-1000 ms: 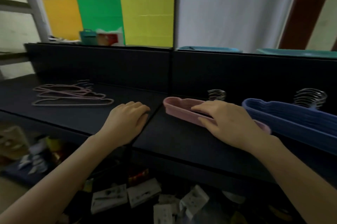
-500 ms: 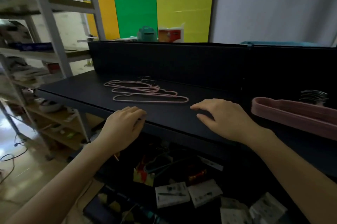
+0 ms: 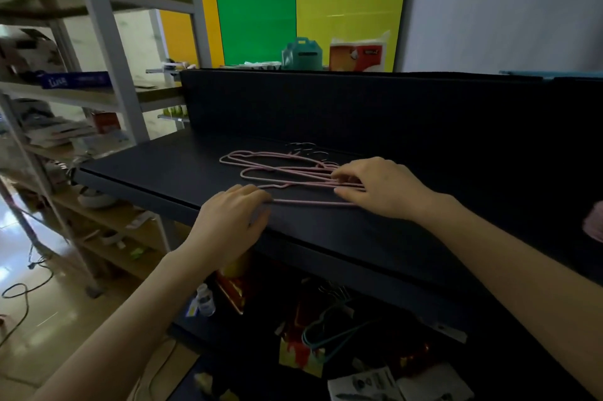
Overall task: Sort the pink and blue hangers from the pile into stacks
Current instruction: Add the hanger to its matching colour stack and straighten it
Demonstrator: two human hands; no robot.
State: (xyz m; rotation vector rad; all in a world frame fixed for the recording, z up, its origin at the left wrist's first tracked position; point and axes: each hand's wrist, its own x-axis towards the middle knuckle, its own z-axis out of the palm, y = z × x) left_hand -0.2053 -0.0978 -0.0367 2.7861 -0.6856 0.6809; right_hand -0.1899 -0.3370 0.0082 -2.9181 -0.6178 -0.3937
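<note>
A few loose pink hangers (image 3: 280, 168) lie overlapping on the black table (image 3: 156, 172), their metal hooks (image 3: 306, 150) pointing at the back wall. My right hand (image 3: 381, 186) lies on their right ends, fingertips on the upper wires and thumb just above the nearest bar. My left hand (image 3: 233, 217) rests at the table's front edge, its fingertips touching the left end of the nearest hanger. A sliver of the pink hanger stack (image 3: 594, 226) shows at the far right edge. No blue hangers are in view.
A black back panel (image 3: 326, 106) rises behind the table. A metal shelving rack (image 3: 107, 51) with clutter stands to the left. Below the table lie boxes, papers and a teal hanger (image 3: 329, 335). A cable (image 3: 19, 289) runs across the floor.
The view has swung left, away from the pink and blue stacks. My right hand left the pink stack and moved onto the loose pink hangers; my left hand moved up to the nearest hanger's end.
</note>
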